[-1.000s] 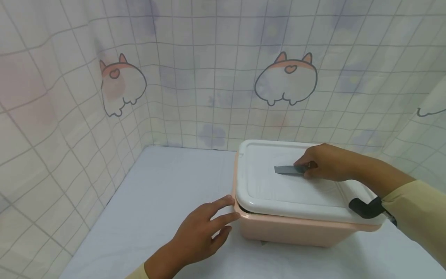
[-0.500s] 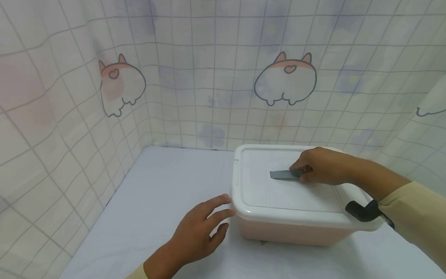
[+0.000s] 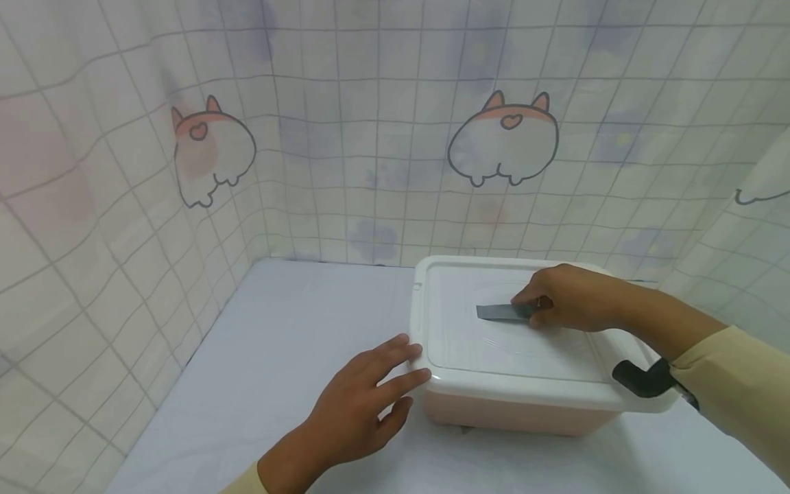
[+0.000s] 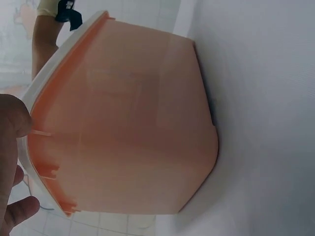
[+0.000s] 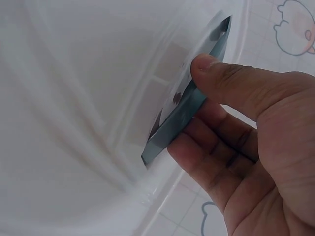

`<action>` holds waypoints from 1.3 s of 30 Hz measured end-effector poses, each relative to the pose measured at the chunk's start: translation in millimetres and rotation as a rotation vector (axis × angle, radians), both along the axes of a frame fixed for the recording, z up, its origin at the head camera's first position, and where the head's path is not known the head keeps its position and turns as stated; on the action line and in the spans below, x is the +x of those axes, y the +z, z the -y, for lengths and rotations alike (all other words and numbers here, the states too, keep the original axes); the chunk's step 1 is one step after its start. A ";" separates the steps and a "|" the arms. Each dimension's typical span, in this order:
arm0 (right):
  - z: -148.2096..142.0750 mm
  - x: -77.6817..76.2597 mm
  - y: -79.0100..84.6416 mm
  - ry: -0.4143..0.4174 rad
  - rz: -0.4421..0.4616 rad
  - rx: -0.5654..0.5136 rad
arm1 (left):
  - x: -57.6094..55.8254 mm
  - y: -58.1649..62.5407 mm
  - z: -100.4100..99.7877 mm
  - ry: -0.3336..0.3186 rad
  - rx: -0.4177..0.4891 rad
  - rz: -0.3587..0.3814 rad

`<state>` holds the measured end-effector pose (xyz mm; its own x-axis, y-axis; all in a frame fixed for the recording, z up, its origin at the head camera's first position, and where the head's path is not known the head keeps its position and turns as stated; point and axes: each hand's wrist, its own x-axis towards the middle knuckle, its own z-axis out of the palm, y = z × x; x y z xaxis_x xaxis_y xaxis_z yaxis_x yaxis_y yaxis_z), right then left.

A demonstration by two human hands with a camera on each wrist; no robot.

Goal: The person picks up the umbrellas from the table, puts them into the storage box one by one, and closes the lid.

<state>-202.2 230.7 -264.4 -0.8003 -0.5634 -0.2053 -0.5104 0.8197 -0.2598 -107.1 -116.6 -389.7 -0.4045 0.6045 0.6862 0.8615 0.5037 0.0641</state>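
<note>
A white lid covers a pink plastic box at the right of the table, its rim sitting over the box's edge. Across the lid's middle runs a grey handle. My right hand pinches that handle; in the right wrist view the thumb lies on one side of the grey handle and fingers on the other. My left hand has its fingertips on the lid's left front corner, fingers spread and slightly bent. The left wrist view shows the box's pink side below the white rim. The box's inside is hidden.
A pale cloth covers the table. Grid-patterned curtains with dog drawings hang behind and at both sides. A black strap end hangs from the right sleeve over the lid's front right corner.
The lid has come down and slightly toward me, and the dark gap at its left front corner has closed. My left fingers moved from the box's rim, briefly off, then onto the lid's edge.
</note>
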 end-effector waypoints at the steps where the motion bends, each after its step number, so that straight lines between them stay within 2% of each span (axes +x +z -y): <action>1: 0.0 0.2 0.0 0.002 -0.002 -0.002 | 0.1 0.3 -0.2 0.006 -0.008 0.009; 9: -9.6 3.9 -2.7 -0.003 -0.057 -0.027 | -0.9 0.5 -1.1 0.034 -0.047 0.036; 13: -25.3 6.7 -6.9 -0.062 -0.105 -0.038 | -1.0 0.7 -1.9 0.039 -0.057 0.047; 19: -56.4 10.1 -15.6 -0.146 -0.155 0.000 | -1.6 0.3 -2.7 0.037 -0.062 0.049; 27: -100.6 14.3 -21.0 -0.243 -0.108 0.020 | -2.2 3.6 -2.8 0.034 -0.062 0.025; 31: -114.4 17.6 -30.6 -0.277 -0.075 0.015 | -1.9 4.4 -2.8 0.036 -0.060 0.021; 34: -121.1 20.1 -40.9 -0.286 -0.060 0.000 | -1.7 4.2 -2.8 0.036 -0.059 0.020; 39: -126.3 22.0 -55.2 -0.267 -0.085 -0.005 | -1.9 2.8 -2.6 0.036 -0.058 0.033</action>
<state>-180.2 357.1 -319.6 -0.9347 -0.3313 -0.1286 -0.2969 0.9269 -0.2295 -109.0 -114.0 -386.9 -0.4485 0.6277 0.6363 0.8407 0.5380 0.0617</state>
